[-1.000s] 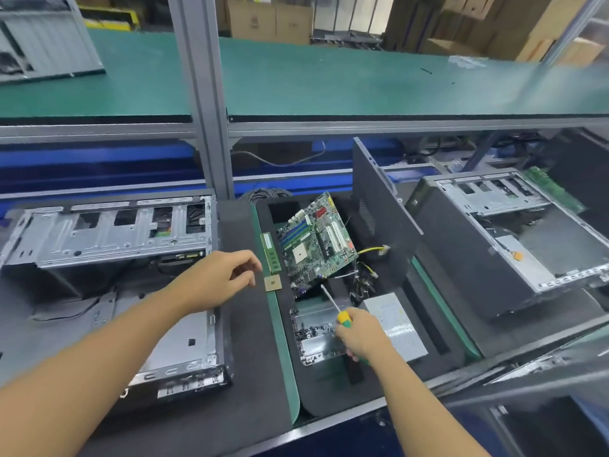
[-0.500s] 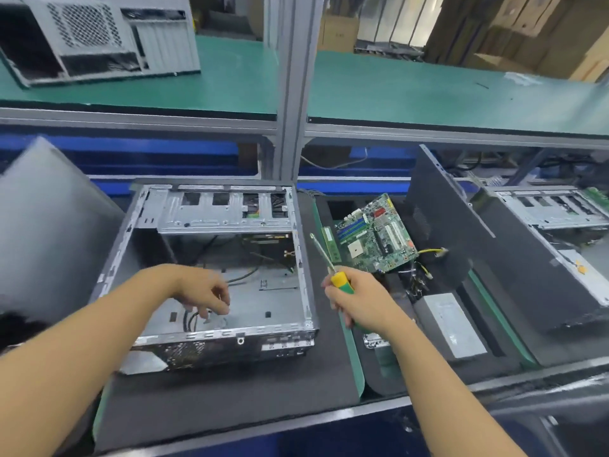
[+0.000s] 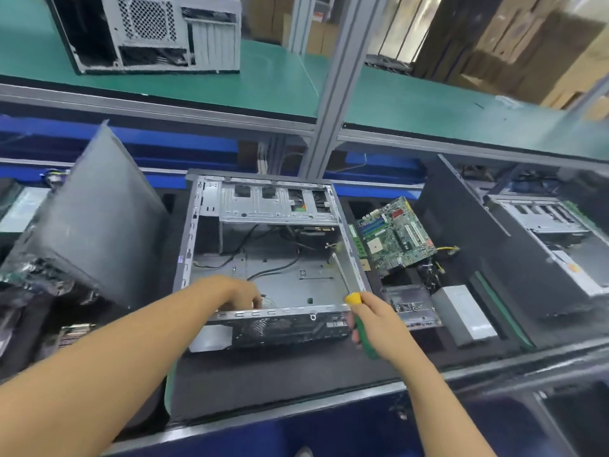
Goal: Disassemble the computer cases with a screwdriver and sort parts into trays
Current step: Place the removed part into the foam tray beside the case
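An open grey computer case (image 3: 211, 225) lies on the black mat straight ahead, its inside nearly bare apart from some black cables. My left hand (image 3: 239, 293) reaches down inside its near edge, fingertips at a small bundle of wires; whether it grips them is hidden. My right hand (image 3: 375, 319) grips a screwdriver (image 3: 354, 300) with a green and yellow handle, its shaft pointing up along the case's right wall. A green motherboard (image 3: 395, 235) leans in the black foam tray (image 3: 425, 341) to the right.
A silver power supply (image 3: 463, 315) and a metal plate (image 3: 410, 306) lie in the same tray. A dark side panel (image 3: 99, 225) leans at the left, another (image 3: 468, 232) at the right. A second open case (image 3: 543, 222) sits far right, a third (image 3: 148, 31) on the green shelf.
My view has swung left, bringing the open case to the centre. My left hand went down into the case and my right hand carried the screwdriver from the tray over to the case's right wall.
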The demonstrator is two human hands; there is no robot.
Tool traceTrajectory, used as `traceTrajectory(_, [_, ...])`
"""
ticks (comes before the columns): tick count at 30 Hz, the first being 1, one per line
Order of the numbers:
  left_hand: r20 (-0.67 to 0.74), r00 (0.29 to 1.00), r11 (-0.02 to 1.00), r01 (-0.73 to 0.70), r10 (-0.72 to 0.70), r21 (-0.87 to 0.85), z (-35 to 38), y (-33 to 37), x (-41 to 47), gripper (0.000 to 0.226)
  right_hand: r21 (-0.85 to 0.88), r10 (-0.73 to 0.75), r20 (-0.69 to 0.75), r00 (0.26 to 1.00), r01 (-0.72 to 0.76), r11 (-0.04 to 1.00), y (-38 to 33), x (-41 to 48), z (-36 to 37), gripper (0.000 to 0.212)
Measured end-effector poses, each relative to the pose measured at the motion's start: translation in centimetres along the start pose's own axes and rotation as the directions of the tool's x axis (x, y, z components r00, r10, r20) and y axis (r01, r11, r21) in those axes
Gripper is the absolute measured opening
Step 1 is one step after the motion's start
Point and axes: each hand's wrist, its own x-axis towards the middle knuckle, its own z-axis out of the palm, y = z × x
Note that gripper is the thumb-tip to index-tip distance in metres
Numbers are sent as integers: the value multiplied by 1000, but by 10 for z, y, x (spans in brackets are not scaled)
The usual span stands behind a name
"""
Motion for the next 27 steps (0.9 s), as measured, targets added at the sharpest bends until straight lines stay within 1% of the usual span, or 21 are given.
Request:
traceTrajectory(1, [-22, 1000, 1000, -1, 1, -2, 1, -1, 2, 36, 27, 9, -11, 1000, -8, 1000, 5, -9, -1, 28])
traceTrajectory(3, [-112, 993, 1000, -24, 24, -1, 1, -2, 7, 31, 54, 24, -38, 999, -22, 998, 16, -26, -2, 24])
traceTrajectory(5, [-168, 982, 996, -89, 92, 23, -1, -1, 13, 31, 79, 54, -69, 996, -48, 996, 26, -42, -1, 23])
traceTrajectory(7, [-127, 974, 982, -190, 189, 9, -4, 3, 18, 39, 109, 74, -93, 993, -63, 992, 34, -55, 1, 22])
traceTrajectory(9, [-64, 962, 961, -269, 265, -68, -6, 7, 20, 46, 141, 91, -115, 989, -74, 987, 37, -69, 1, 16])
traceTrajectory(11, [-45, 952, 948, -305, 302, -92, -7, 11, 22, 40, 192, 103, -134, 986, -77, 978, 40, -79, 0, 26])
traceTrajectory(13, [-72, 948, 946, -316, 311, -77, -4, 14, 25, 27, 215, 113, -162, 980, -76, 974, 44, -87, -2, 35])
traceTrajectory(15, [-99, 941, 940, -332, 324, -79, -2, 16, 26, 25, 237, 124, -186, 975, -78, 968, 47, -93, -3, 36])
traceTrajectory(17, [-110, 941, 937, -331, 320, -108, 0, 17, 25, 23, 256, 130, -203, 970, -75, 964, 48, -97, -3, 34])
traceTrajectory(22, [-178, 957, 966, -246, 228, -86, 1, 12, 24, 19, 270, 131, -208, 969, -72, 960, 44, -103, 4, 34])
traceTrajectory(25, [-143, 971, 969, -210, 192, -127, 4, 9, 21, 18, 270, 135, -194, 972, -79, 960, 38, -102, 9, 31])
traceTrajectory(27, [-127, 981, 986, -155, 147, -57, 6, 6, 20, 20, 252, 129, -180, 975, -81, 964, 32, -100, 12, 31])
